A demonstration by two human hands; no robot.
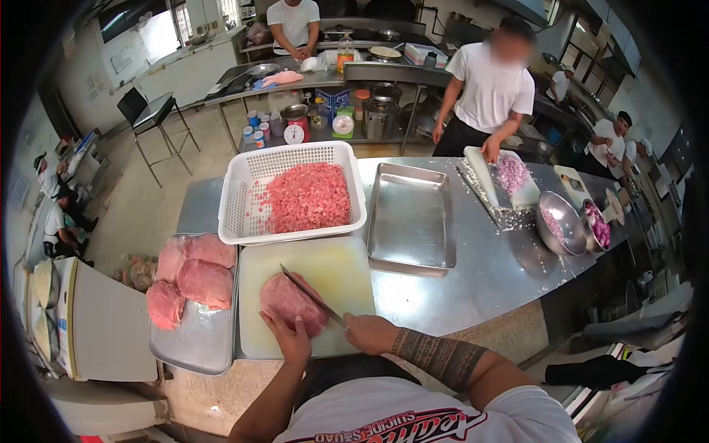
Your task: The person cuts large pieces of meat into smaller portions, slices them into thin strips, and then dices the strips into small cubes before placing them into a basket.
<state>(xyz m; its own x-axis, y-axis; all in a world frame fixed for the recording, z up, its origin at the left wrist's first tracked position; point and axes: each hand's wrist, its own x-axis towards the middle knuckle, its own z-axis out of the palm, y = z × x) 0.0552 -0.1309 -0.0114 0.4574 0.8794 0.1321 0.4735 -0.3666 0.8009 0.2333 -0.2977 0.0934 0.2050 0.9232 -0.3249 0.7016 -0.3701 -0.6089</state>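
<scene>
A piece of raw meat (297, 304) lies on the white cutting board (352, 269). My left hand (290, 338) rests against the near side of the meat, its fingers apart. My right hand (369, 334) is closed round the handle of a knife (314, 294), whose blade lies across the top right part of the meat and points up and left. Left of the board, a metal tray (193, 347) holds several larger pieces of raw meat (204, 284). Behind the board, a white perforated basket (236, 177) holds diced meat (306, 198).
A metal pan (411, 215) stands right of the basket. Beyond it, a person (493, 92) works at a board with chopped onion (511, 174). Metal bowls (559, 224) stand at the table's right end. Another person (294, 26) is at the far counter.
</scene>
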